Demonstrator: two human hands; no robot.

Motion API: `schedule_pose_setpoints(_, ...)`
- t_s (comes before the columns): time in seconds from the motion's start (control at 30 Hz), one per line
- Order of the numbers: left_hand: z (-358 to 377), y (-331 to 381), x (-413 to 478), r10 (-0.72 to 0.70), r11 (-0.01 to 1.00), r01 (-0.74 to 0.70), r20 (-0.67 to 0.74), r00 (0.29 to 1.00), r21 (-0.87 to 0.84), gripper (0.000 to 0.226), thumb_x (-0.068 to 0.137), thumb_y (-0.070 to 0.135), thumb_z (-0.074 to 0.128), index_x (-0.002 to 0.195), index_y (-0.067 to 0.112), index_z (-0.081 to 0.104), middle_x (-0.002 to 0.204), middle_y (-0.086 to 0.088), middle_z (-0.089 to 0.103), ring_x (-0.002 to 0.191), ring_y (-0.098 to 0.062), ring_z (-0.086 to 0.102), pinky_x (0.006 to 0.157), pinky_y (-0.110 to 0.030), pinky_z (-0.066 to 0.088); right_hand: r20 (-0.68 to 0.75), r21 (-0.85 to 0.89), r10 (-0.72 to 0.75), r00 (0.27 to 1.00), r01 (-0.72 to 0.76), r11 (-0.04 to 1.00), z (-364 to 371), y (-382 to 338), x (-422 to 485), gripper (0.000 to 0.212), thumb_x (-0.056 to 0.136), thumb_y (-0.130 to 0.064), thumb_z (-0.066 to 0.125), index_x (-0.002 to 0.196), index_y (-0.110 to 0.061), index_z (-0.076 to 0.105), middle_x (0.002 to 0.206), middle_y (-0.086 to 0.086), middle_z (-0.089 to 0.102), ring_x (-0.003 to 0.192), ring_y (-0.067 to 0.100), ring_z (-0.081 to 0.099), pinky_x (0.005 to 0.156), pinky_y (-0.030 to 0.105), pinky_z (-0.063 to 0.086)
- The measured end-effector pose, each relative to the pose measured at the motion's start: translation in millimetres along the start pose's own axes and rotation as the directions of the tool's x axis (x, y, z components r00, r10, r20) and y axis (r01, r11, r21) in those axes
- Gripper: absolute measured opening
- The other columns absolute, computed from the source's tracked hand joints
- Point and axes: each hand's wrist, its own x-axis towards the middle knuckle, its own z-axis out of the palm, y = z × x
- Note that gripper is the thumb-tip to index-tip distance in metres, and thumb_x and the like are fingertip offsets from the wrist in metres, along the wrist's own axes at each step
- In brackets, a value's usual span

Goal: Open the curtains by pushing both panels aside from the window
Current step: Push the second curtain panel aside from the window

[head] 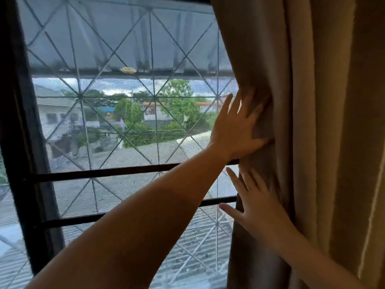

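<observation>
A tan curtain panel point(312, 101) hangs bunched in folds at the right side of the window point(125, 122). My left hand point(235, 126) lies flat against the panel's left edge at mid height, fingers spread and pointing up, thumb pressed into a fold. Below it, my right hand point(254, 205) rests flat on the same edge with its fingers apart. Neither hand grips the cloth. No second panel is in view.
The window has a dark frame point(23, 142), dark horizontal bars point(104, 172) and a diamond-pattern metal grille with mesh. Rooftops, houses and trees show outside. The curtain fills the right third of the view.
</observation>
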Motion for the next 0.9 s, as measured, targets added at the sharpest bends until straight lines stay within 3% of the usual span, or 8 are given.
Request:
schedule_pose_setpoints(0.1,5.9,5.2,5.1,0.004,1.000,-0.004,-0.025,1.000,-0.008,0.102,0.088,0.086,0.039,0.168,0.022,0.040,0.176,-0.018,0.035,0.165,-0.039,0.029,0.135,-0.059,0.020,-0.009,0.003,0.012,1.000,-0.012,1.000,-0.4,12.3,1.4,0.096,0.092,-0.089,0.026,0.167,-0.037,-0.006,0.177,0.004,0.010,0.160,0.025,0.014,0.126,0.055,0.024)
schedule_pose_setpoints(0.33,22.1,29.6,20.9,0.015,1.000,-0.016,-0.031,0.999,-0.026,0.104,0.090,0.086,0.041,0.169,0.019,0.037,0.176,-0.016,0.034,0.168,-0.035,0.024,0.138,-0.055,0.011,-0.036,-0.001,0.025,0.999,-0.025,1.000,-3.0,42.3,-1.0,0.094,0.095,-0.086,0.026,0.169,-0.030,0.007,0.176,0.008,0.016,0.158,0.030,0.021,0.127,0.049,0.017)
schedule_pose_setpoints(0.63,49.3,68.3,44.1,-0.027,1.000,0.027,-0.021,0.999,0.008,0.102,0.088,0.082,0.051,0.163,0.013,0.048,0.171,-0.021,0.043,0.164,-0.036,0.032,0.138,-0.054,0.015,-0.031,0.042,0.009,0.999,-0.008,0.999,-4.8,91.4,-2.8,0.093,0.094,-0.083,0.030,0.168,-0.029,0.013,0.175,0.009,0.020,0.156,0.033,0.024,0.127,0.052,0.023)
schedule_pose_setpoints(0.9,62.8,94.4,59.2,-0.038,0.996,0.034,0.047,0.998,0.081,0.110,0.090,0.085,0.049,0.173,0.016,0.027,0.179,-0.018,0.028,0.169,-0.032,0.018,0.139,-0.051,0.009,0.006,0.075,-0.005,1.000,0.005,0.997,-2.9,130.5,-7.1,0.093,0.093,-0.084,0.031,0.168,-0.034,0.007,0.176,0.005,0.014,0.158,0.028,0.017,0.129,0.046,0.016)
